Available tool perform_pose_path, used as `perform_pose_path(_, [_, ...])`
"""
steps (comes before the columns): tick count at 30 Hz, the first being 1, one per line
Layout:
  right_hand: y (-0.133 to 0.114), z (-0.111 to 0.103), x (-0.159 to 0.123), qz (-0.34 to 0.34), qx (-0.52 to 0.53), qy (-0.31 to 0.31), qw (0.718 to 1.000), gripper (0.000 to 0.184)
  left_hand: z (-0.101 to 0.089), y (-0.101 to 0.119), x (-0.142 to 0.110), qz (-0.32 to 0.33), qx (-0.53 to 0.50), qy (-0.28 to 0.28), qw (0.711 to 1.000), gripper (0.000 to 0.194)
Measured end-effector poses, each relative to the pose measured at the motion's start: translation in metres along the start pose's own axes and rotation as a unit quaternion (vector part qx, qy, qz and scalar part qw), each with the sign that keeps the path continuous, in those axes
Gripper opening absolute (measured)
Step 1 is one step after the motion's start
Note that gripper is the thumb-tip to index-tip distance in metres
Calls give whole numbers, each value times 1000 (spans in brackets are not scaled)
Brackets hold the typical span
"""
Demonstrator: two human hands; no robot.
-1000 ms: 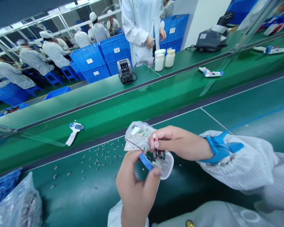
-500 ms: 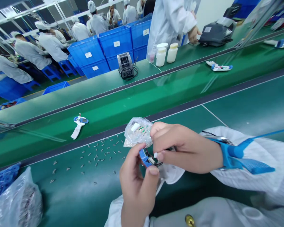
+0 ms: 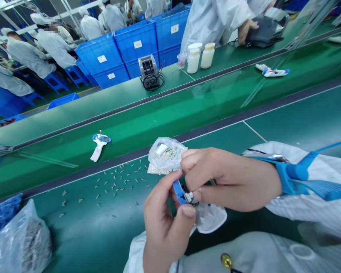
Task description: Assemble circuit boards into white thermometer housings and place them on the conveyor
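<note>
Blue-edged plastic part (image 3: 179, 192) with thin wires, low in mid-frame, pinched between both hands above the desk (image 3: 298, 110). Left hand (image 3: 166, 218), up from 6 o'clock, grip clamped on the part's blue edge, thumb across the near side. Right hand (image 3: 230, 180), in from 3 o'clock, grip closed on the same part, fingertips (image 3: 197, 195) against a small white piece on it. At 12 o'clock from the hands, just beside the right knuckles, a clear plastic bag of green circuit boards (image 3: 166, 156). At 5 o'clock, just under the right hand, a translucent white plastic shell (image 3: 211, 220). Around the right wrist, a blue wrist strap (image 3: 298, 178). At 9 o'clock, small metal pieces (image 3: 116, 185) scattered over the desk; at 8 o'clock, near the frame's corner, a plastic bag of metal parts (image 3: 25, 242). At 10 o'clock, on the green belt beyond, a white-and-blue handheld device (image 3: 99, 146).
</note>
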State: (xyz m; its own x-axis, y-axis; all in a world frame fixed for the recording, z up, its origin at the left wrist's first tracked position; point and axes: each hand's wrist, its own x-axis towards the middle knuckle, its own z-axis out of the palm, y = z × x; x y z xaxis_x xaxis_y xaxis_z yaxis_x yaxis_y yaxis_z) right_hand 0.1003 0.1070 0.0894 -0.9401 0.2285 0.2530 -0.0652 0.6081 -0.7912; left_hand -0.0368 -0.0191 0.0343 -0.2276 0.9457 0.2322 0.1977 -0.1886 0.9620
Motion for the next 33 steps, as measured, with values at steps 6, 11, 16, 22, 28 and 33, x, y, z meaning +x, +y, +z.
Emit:
perform_pose_path(6, [1,-3,3,10,21,-38,999,30,-2,0,3,-11,19,-4,1000,34])
perform_pose_path(11, [3,-2,3,33,30,-58,997,29,-3,-1,5,-6,41,-16,999,34])
perform_pose_path(16, [2,-3,3,58,29,-78,995,29,-4,0,5,10,74,-36,997,35])
perform_pose_path(22, [4,-1,3,74,-30,-65,995,30,-4,2,5,30,192,-97,976,37])
perform_pose_path(28, [4,2,4,112,-74,-104,985,29,4,2,-2,-57,311,-113,942,49])
perform_pose_path(33, [2,1,9,129,-118,-131,976,28,17,0,-3,-25,396,-61,916,48])
